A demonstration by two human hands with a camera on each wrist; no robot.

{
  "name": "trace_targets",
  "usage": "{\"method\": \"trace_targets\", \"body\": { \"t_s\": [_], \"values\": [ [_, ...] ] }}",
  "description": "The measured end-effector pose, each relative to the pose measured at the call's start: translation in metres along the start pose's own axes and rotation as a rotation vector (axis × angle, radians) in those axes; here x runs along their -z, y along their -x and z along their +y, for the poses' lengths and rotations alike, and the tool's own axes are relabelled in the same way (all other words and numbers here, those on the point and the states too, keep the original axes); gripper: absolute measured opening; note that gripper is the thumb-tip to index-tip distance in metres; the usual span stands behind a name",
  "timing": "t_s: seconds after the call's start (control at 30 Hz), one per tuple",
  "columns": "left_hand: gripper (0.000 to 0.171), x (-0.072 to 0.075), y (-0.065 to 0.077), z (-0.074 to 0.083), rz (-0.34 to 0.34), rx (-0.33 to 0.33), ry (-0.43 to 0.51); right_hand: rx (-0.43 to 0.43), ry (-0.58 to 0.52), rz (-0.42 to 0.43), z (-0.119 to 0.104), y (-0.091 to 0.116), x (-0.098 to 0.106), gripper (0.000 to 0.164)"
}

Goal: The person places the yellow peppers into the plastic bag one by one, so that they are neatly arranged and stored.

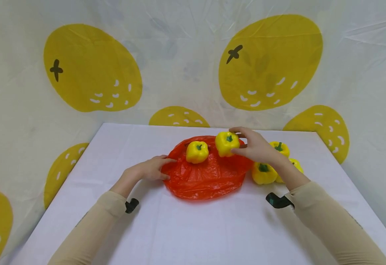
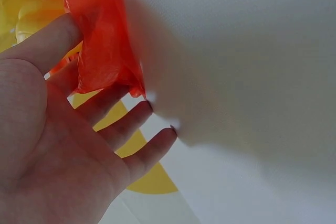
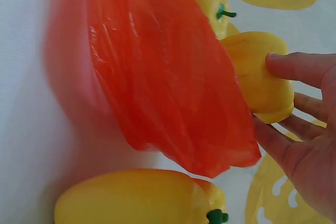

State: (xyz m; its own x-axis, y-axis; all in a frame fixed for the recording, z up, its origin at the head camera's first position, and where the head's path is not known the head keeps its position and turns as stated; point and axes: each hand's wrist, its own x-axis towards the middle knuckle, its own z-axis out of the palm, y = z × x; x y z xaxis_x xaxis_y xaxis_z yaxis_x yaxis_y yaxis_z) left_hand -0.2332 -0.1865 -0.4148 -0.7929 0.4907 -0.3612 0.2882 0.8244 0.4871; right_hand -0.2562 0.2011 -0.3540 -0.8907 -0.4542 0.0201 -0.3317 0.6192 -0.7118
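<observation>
A red plastic bag (image 1: 206,180) lies spread with its mouth open in the middle of the table. My left hand (image 1: 153,168) holds its left edge, the thumb (image 2: 55,40) on one side of the film and a finger behind it. One yellow bell pepper (image 1: 197,154) sits at the bag's mouth, right of that hand. Another yellow bell pepper (image 3: 260,74) is gripped by my right hand (image 1: 254,145) between thumb and fingers, over the bag's back right edge. Its green stem faces me in the head view.
Several more yellow bell peppers (image 1: 264,175) are grouped just right of the bag, beneath my right forearm. The white table (image 1: 193,232) reaches back to a pale curtain (image 1: 179,66) printed with large yellow fruit. Dark straps (image 1: 279,200) show at both wrists.
</observation>
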Motion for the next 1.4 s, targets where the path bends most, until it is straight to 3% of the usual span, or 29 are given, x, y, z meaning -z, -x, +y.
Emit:
{"method": "trace_targets", "body": {
  "t_s": [0.4,0.67,1.23,1.4],
  "values": [
    [0.063,0.000,-0.001,-0.001,0.007,-0.024,-0.014,-0.050,0.063,-0.006,0.000,-0.003,-0.025,0.066],
    [0.064,-0.001,-0.001,-0.002,0.003,0.000,-0.005,-0.008,0.110,-0.027,0.001,-0.007,-0.041,0.064],
    [0.065,0.001,0.001,-0.001,0.007,-0.012,0.007,-0.023,0.072,-0.001,-0.006,-0.011,-0.045,0.069],
    [0.071,0.001,0.001,-0.002,0.030,-0.047,0.031,-0.029,0.063,0.001,-0.005,-0.012,-0.046,0.069]
  ]
}}
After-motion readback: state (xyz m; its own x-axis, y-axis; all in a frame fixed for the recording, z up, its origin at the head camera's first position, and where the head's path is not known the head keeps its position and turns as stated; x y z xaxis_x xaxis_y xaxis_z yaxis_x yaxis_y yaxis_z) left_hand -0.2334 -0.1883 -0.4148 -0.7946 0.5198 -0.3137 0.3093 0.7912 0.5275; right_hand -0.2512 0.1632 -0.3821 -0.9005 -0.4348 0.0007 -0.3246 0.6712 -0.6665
